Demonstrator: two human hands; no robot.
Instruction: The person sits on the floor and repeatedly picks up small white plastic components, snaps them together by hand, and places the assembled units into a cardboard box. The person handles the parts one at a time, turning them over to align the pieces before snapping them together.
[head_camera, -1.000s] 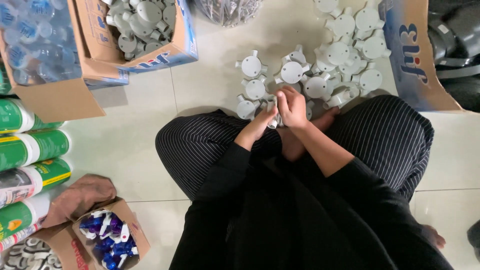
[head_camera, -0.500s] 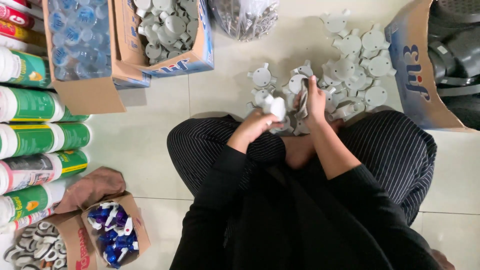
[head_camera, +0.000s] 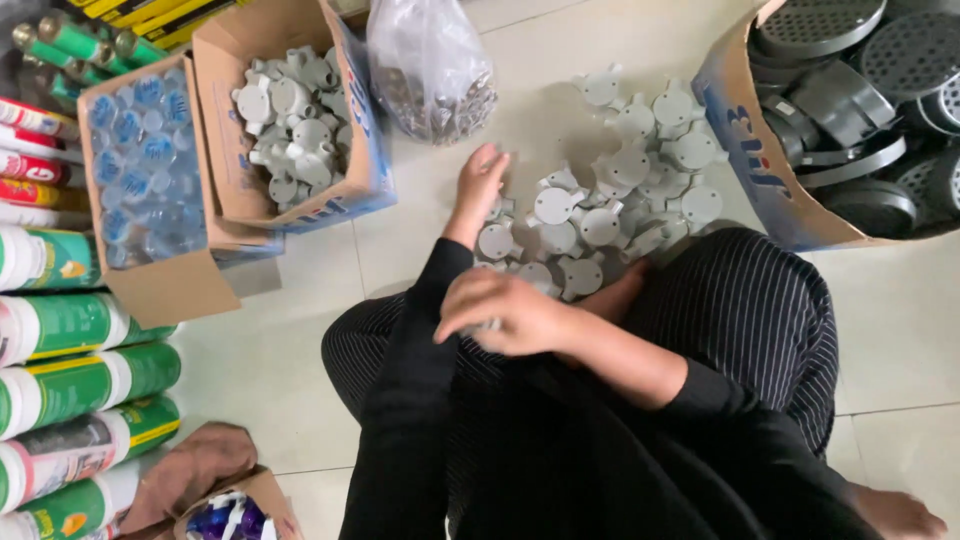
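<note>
A pile of grey round plastic conduit fittings lies on the tiled floor in front of my crossed legs. My left hand is stretched forward to the pile's left edge, fingers laid out flat beside a fitting, holding nothing that I can see. My right hand is drawn back over my left forearm. Its fingers curl around a small grey fitting, which is blurred and mostly hidden.
A cardboard box of the same grey fittings stands at the far left, beside a box of small blue pieces. A clear plastic bag sits ahead. Another box with black round grilles is on the right. Green tubes line the left.
My left hand has gone from my lap out to the left edge of the pile. My right hand has pulled back from the pile to my lap. The view shifted left.
</note>
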